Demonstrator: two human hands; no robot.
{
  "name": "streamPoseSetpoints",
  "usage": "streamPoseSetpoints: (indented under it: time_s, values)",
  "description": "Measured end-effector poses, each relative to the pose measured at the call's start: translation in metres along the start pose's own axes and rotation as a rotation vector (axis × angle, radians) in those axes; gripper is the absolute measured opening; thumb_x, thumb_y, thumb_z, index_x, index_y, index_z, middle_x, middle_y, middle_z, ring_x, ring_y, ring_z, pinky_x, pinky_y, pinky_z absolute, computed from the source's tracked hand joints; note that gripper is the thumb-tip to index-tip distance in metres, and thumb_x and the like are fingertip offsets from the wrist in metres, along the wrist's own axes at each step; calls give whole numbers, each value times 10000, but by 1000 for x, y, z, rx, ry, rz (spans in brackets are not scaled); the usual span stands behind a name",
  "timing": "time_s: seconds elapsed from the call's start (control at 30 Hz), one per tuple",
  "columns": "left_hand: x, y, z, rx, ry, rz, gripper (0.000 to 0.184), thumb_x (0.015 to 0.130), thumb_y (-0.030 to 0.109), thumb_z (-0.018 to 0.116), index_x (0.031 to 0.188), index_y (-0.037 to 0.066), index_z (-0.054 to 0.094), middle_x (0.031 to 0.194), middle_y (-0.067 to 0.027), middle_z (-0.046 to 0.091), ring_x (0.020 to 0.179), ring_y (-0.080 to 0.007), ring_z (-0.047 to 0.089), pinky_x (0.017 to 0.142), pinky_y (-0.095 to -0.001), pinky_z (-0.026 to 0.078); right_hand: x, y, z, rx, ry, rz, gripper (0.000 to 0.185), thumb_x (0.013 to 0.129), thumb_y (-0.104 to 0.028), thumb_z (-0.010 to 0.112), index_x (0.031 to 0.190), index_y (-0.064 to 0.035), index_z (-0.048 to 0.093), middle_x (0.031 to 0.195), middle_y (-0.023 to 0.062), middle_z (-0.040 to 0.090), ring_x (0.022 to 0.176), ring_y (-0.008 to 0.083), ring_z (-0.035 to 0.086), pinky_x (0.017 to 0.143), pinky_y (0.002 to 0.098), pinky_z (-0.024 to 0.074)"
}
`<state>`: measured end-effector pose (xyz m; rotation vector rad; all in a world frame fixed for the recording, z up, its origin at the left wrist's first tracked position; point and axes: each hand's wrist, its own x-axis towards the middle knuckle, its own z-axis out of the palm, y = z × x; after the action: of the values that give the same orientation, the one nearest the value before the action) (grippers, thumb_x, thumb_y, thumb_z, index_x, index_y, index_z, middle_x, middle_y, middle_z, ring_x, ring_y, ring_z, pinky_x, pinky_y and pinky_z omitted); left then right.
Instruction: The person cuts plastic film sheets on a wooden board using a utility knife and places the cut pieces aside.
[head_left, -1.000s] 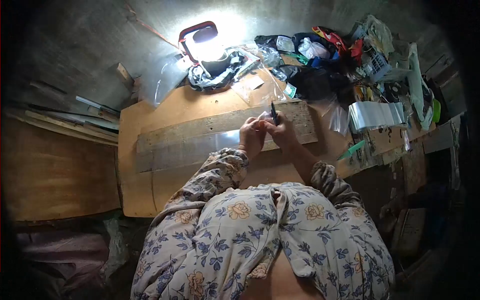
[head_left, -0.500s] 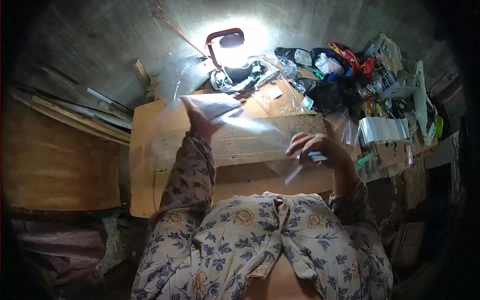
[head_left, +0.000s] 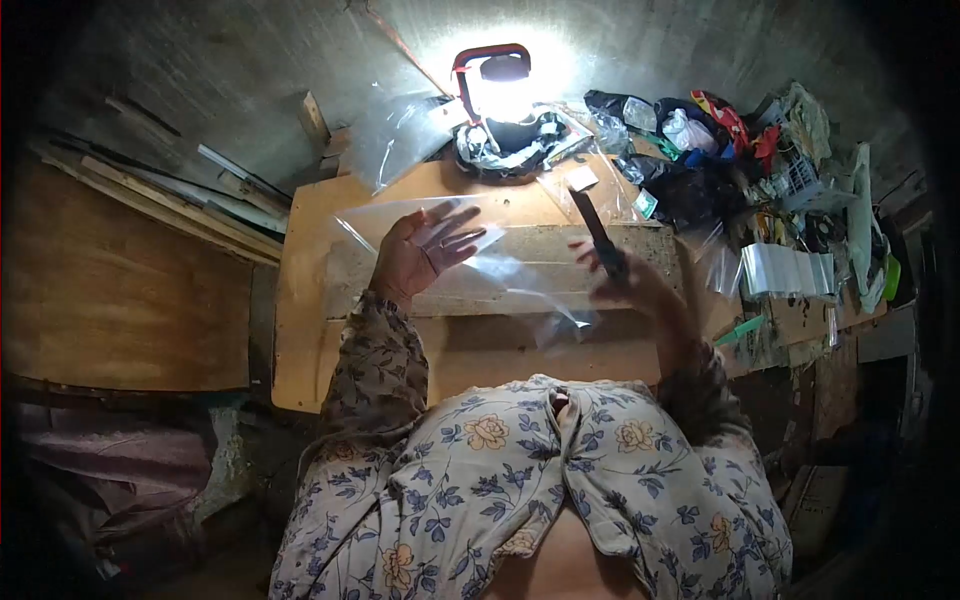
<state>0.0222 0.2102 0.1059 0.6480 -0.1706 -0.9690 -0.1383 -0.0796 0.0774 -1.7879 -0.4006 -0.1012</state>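
My left hand (head_left: 425,250) is raised over the wooden board (head_left: 460,325), palm up with its fingers spread and nothing gripped. Beneath and beside it stretches a clear plastic sheet (head_left: 530,290), which reaches across the board towards the right. My right hand (head_left: 640,285) is closed around a long, narrow dark tool (head_left: 597,230) that points up and away; motion blur hides its exact kind. This hand is above the right part of the board, near the sheet's right end. I cannot tell whether the left hand touches the sheet.
A lit lantern (head_left: 500,95) stands at the back by a black plastic bag (head_left: 505,160). Bags and cloths (head_left: 690,140) heap at the back right, near a grey basket (head_left: 815,190). Stacked clear plastic sleeves (head_left: 790,270) lie right. Wooden planks (head_left: 170,205) lean at left.
My left hand has let go of the bunched plastic and opened; the sheet now lies lower and flatter. The dark tool in my right hand has swung upright. The view has shifted slightly.
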Motion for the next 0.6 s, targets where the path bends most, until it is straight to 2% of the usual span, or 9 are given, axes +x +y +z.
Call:
streamPoseSetpoints:
  time_s: [0.07,0.13,0.23,0.4,0.43,0.47,0.53,0.57,0.6]
  values:
    - [-8,-2,0,52,-56,-26,508,881,335,355,1248,-16,374,1293,-244,371,1138,-390,437,905,-432,423,37,-14,21,37,117,200,487,669,-118,735,1104,-70,522,1118,61,553,960,154,520,795,283,425]
    - [-19,-4,8,35,-10,-110,524,886,364,323,1226,-28,398,1227,-241,448,1085,-387,486,877,-431,441,70,-15,46,-176,115,39,410,714,-129,707,1073,-58,522,1085,67,569,877,131,554,758,267,440]
    - [-28,-3,-2,34,20,-182,549,891,391,306,1217,-38,412,1172,-230,499,1005,-381,537,849,-428,455,94,-27,83,231,225,336,268,766,-132,666,986,-40,543,852,33,634,654,95,559,598,200,438]
    - [-58,-5,-8,304,24,-67,682,852,553,315,1170,-31,467,1135,-200,533,976,-319,569,832,-395,460,83,-12,120,620,300,401,233,749,-108,675,951,-72,563,785,23,638,571,28,497,476,181,367]
    - [-63,-10,-5,378,16,49,579,848,478,452,1128,-27,504,1107,-173,555,906,-275,594,803,-366,469,79,-10,128,633,399,415,219,754,-106,671,943,-74,565,775,18,633,568,34,496,477,183,370]
    - [-67,-13,-2,380,14,38,579,848,478,452,1128,-27,504,1107,-173,555,906,-275,594,803,-366,469,77,-9,136,645,500,430,205,759,-105,666,935,-75,567,764,13,627,564,39,494,478,184,372]
    - [-74,-14,12,981,163,214,393,814,280,607,1076,-7,547,1064,-138,575,855,-235,593,778,-345,470,76,-16,148,797,593,454,178,751,-83,671,893,-86,564,719,-5,596,538,46,474,470,192,369]
    - [-76,-13,24,1141,343,167,292,738,99,681,1006,31,589,981,-124,592,855,-228,578,760,-325,465,75,-14,152,848,662,404,175,744,-72,676,874,-88,561,703,-10,581,531,47,465,471,195,368]
    - [-75,-11,25,1149,331,166,292,738,99,681,1006,31,589,981,-124,592,855,-228,578,760,-325,465,76,-13,156,899,732,349,174,737,-60,680,856,-90,557,686,-15,566,524,48,456,471,197,367]
